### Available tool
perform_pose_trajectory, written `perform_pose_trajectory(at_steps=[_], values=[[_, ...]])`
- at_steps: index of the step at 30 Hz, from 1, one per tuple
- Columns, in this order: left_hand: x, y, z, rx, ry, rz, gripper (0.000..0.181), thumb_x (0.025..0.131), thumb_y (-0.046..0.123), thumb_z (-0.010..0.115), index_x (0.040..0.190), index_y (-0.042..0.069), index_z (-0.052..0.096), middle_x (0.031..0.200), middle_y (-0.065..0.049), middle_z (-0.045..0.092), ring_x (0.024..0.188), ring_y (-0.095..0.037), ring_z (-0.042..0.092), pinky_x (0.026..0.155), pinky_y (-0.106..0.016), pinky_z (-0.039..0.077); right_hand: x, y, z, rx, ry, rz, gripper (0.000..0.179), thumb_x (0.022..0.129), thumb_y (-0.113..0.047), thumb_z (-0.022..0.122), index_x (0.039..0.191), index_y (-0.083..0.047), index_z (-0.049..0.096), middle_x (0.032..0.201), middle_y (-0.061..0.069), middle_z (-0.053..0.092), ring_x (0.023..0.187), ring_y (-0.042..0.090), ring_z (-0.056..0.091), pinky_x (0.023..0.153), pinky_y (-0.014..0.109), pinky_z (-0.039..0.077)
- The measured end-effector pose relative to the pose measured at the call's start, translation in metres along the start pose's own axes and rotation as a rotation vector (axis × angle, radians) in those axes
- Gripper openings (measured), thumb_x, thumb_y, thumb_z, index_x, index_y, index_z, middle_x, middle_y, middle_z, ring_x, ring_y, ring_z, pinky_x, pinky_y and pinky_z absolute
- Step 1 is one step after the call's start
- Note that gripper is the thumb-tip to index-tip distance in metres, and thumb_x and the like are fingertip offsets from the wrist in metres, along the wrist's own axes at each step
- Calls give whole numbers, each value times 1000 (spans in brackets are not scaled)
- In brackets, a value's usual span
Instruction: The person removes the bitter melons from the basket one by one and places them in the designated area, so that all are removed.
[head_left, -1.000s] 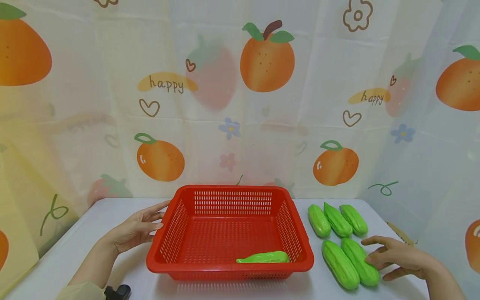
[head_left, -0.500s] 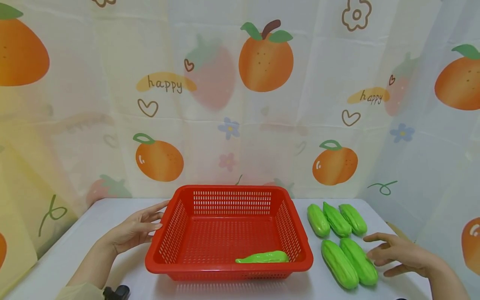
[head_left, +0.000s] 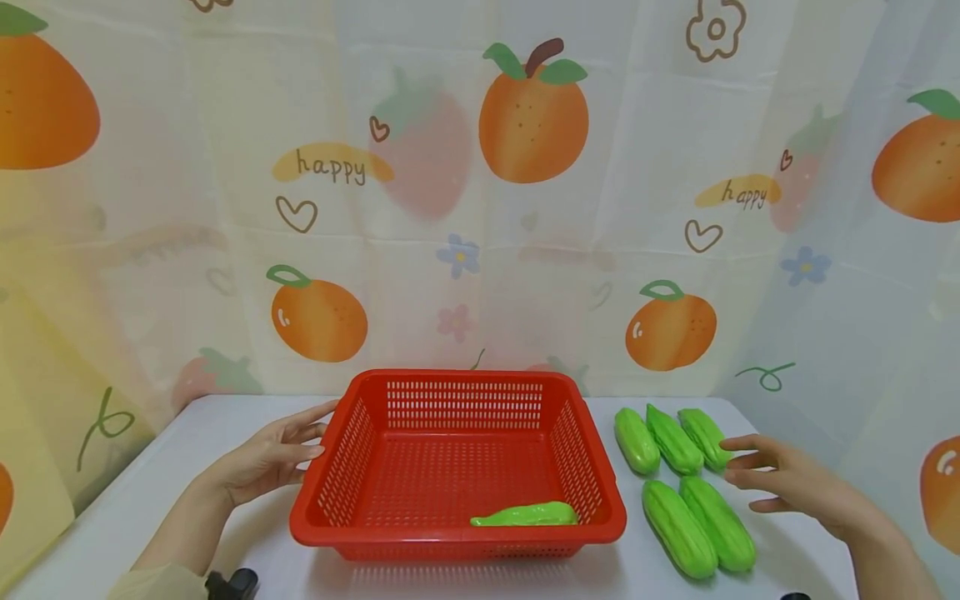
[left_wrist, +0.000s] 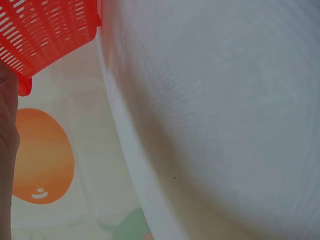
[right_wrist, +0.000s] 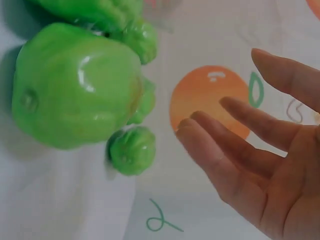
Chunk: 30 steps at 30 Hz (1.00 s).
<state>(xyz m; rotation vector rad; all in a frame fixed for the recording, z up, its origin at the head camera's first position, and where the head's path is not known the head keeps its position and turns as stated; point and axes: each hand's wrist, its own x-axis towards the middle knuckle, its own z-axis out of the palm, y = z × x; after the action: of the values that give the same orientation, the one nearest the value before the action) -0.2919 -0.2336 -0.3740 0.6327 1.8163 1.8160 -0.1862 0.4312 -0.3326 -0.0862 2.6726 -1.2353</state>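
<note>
A red perforated plastic basket stands mid-table. In it, by the near wall, lies one glossy green, cucumber-like vegetable. My left hand rests its fingertips against the left side of the rim, fingers spread. To the right of the basket lie several plump, ribbed green vegetables of the same look, two in a near row and three in a far row. Over their right side hovers my right hand, fingers loosely extended. In the right wrist view nothing lies between the fingers, and the vegetables are beside them.
A white cloth covers the table. Behind it hangs a curtain printed with oranges and hearts. Small black devices show by the left sleeve and at the bottom right edge.
My right hand has shifted from beside the near right vegetable to farther back, toward the far row, and risen away. The left hand and the basket have kept their places.
</note>
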Motion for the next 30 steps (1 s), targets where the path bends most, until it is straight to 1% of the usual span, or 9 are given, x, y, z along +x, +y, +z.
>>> perform_pose_trajectory(at_steps=[2,6,13,15,17,20,22,26,30], values=[[0,0,0,-5,1,0,65,101,11,47,159,21,19,128,7,60,106,-10,67,89,-36,59,0,-8,3,-12,21,-25,63,99,-28,58,145,7,34,137,32,51,95,-14,57,81,31,59],[1,0,1,-15,-1,-1,65,101,11,47,159,20,18,129,7,60,108,-10,67,90,-36,59,2,-23,11,-36,69,-90,57,100,-27,57,143,5,39,140,30,50,96,-15,57,81,28,59],[0,0,2,-17,-5,11,65,101,11,47,159,20,18,130,6,59,108,-11,67,90,-37,59,6,-51,23,-39,126,-202,51,99,-28,59,140,-1,46,141,20,52,99,-7,62,80,24,59],[0,0,2,-22,-9,15,64,101,11,46,159,20,19,130,6,59,108,-11,67,90,-37,59,7,-59,26,-40,137,-221,50,98,-29,61,140,-4,49,138,8,57,99,-6,63,80,24,59],[0,0,2,-22,-9,14,64,101,11,46,159,20,19,129,5,59,107,-11,67,90,-36,59,8,-66,29,-39,147,-233,49,97,-30,62,139,-7,50,137,7,58,99,-5,63,80,25,59],[0,1,3,-17,0,9,65,101,12,47,159,20,18,129,6,59,106,-11,67,90,-36,59,9,-77,33,-30,144,-248,47,97,-29,62,138,-8,52,138,7,58,100,-5,64,81,26,59],[0,1,4,-10,12,2,65,101,12,48,159,20,18,128,6,59,106,-10,67,90,-36,59,10,-84,37,-25,135,-254,47,97,-29,63,136,-7,53,140,18,56,99,-4,65,81,26,59],[0,0,3,-8,17,0,66,101,12,47,159,19,17,128,7,59,107,-10,67,90,-36,59,14,-93,43,-35,123,-299,42,96,-28,64,133,-9,57,136,17,59,101,-3,65,81,24,58],[0,-1,2,-17,3,7,65,101,11,47,159,20,18,129,7,59,107,-10,66,89,-36,59,20,-97,50,-27,97,-340,39,96,-28,64,130,-11,58,134,15,60,103,0,66,81,25,57]])
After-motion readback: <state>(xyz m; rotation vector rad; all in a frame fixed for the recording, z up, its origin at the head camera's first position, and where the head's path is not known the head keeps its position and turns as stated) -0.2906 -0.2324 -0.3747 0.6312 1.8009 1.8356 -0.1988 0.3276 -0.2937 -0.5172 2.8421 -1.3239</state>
